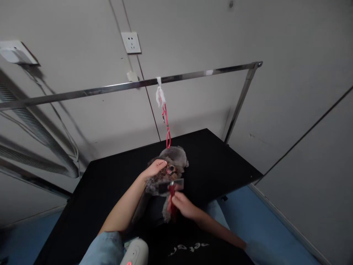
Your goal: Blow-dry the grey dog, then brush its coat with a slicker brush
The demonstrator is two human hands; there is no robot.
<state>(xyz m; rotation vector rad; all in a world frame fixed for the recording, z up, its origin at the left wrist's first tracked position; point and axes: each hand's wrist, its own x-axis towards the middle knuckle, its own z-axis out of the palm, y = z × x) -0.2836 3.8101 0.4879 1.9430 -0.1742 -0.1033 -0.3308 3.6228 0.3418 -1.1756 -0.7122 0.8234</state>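
Note:
A small grey curly dog (176, 158) stands on a black grooming table (220, 165), facing me. My left hand (154, 168) is closed on the dog's head beside its muzzle. My right hand (184, 205) grips the red handle of a slicker brush (172, 186), whose flat head lies against the dog's chest. A red leash (166, 125) runs from the dog's neck up to a metal bar (193, 75), tied there with a white strip.
The metal grooming arm's upright (238, 106) stands at the table's far right corner. A grey corrugated hose (35, 129) runs along the left wall. A wall socket (131, 42) is above. A white device (135, 253) sits near my left elbow. Blue floor (264, 217) lies right.

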